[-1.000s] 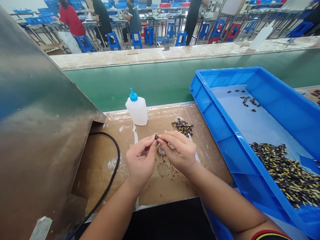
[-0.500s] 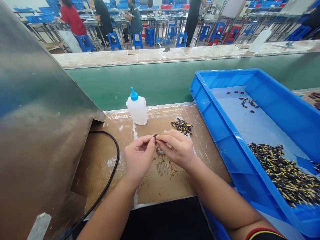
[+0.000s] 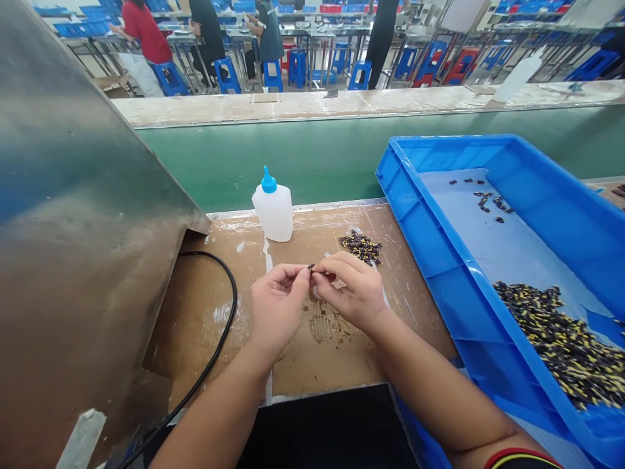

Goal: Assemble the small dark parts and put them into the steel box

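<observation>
My left hand (image 3: pixel 279 301) pinches a small black-and-yellow part (image 3: pixel 311 268) between thumb and forefinger, above the cardboard-covered bench. My right hand (image 3: pixel 352 290) meets it from the right, thumb and fingertips pressed together on the same part. Its exact kind is too small to make out, and the fingertips cover most of it. Just behind my right hand lies a little pile of black-and-yellow parts (image 3: pixel 361 247). A white squeeze bottle (image 3: pixel 274 212) with a blue nozzle cap stands upright beyond my left hand.
On the right, a big blue crate (image 3: pixel 430 260) holds a heap of similar parts (image 3: pixel 561 345) and several scattered ones. A metal housing (image 3: pixel 88 247) rises at left, with a black cable (image 3: pixel 232 293) beside it. Behind runs a green conveyor belt (image 3: pixel 332 153); people stand or sit farther off.
My right fingers have shifted slightly, and thumb and forefinger now press closer on the part. The whole view has moved a little; bottle, pile and crate stay put.
</observation>
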Demonstrator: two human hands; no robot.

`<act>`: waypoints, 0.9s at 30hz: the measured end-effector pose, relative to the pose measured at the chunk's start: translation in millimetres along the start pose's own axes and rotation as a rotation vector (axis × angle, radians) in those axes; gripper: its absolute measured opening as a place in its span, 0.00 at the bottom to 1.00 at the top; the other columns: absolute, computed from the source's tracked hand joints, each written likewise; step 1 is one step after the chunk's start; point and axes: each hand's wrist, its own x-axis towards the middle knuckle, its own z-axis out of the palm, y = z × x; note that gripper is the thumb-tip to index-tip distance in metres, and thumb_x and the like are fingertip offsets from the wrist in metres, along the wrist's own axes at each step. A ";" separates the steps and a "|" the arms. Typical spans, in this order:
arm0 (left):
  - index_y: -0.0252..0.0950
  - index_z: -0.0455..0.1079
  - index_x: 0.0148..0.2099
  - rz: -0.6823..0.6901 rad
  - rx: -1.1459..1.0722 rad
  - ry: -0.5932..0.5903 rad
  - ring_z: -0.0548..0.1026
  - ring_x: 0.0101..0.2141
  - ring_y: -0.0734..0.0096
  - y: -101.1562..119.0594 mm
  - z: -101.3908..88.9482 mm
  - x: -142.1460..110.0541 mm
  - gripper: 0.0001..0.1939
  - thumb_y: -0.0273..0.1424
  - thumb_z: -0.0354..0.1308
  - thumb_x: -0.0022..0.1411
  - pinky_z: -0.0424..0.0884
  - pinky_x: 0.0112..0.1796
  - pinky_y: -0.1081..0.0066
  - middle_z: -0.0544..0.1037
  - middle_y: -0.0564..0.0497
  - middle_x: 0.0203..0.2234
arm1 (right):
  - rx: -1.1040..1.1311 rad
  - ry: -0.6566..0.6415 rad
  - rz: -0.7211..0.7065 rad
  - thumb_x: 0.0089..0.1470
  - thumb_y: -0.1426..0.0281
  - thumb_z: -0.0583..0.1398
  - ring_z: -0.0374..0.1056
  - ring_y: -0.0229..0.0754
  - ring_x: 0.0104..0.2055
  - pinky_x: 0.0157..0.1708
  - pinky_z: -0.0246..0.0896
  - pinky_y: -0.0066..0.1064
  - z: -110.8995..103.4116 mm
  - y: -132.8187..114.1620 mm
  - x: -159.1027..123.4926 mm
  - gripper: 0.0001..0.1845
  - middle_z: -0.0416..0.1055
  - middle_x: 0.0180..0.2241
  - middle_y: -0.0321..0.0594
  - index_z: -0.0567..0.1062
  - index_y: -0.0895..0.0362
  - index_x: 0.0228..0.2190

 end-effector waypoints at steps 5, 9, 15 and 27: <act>0.33 0.83 0.37 -0.045 -0.074 -0.020 0.86 0.33 0.65 3.0 -1.2 -0.7 0.10 0.37 0.71 0.63 0.85 0.38 0.70 0.87 0.44 0.32 | 0.049 0.008 0.030 0.68 0.77 0.63 0.75 0.40 0.36 0.36 0.73 0.32 -1.2 -1.3 0.5 0.06 0.79 0.35 0.39 0.79 0.55 0.41; 0.33 0.84 0.38 -0.032 -0.086 -0.023 0.87 0.34 0.64 4.7 -1.6 -0.9 0.10 0.36 0.72 0.63 0.85 0.38 0.71 0.87 0.44 0.32 | 0.032 0.042 0.009 0.68 0.77 0.64 0.75 0.40 0.36 0.35 0.74 0.32 -1.1 -0.5 0.8 0.06 0.79 0.36 0.38 0.80 0.54 0.41; 0.34 0.85 0.39 -0.001 -0.069 -0.023 0.86 0.33 0.65 5.0 -1.5 -0.8 0.10 0.36 0.71 0.64 0.85 0.37 0.70 0.87 0.44 0.33 | 0.020 0.037 -0.041 0.69 0.77 0.64 0.77 0.42 0.38 0.38 0.77 0.36 -1.2 1.6 1.4 0.06 0.80 0.37 0.40 0.80 0.54 0.44; 0.39 0.85 0.48 0.352 0.213 -0.025 0.86 0.41 0.65 -5.0 -2.9 -9.1 0.08 0.30 0.65 0.71 0.85 0.43 0.68 0.88 0.47 0.42 | -0.114 0.011 -0.127 0.70 0.79 0.62 0.76 0.45 0.40 0.40 0.76 0.39 -3.2 -1.2 1.5 0.10 0.80 0.40 0.45 0.78 0.55 0.48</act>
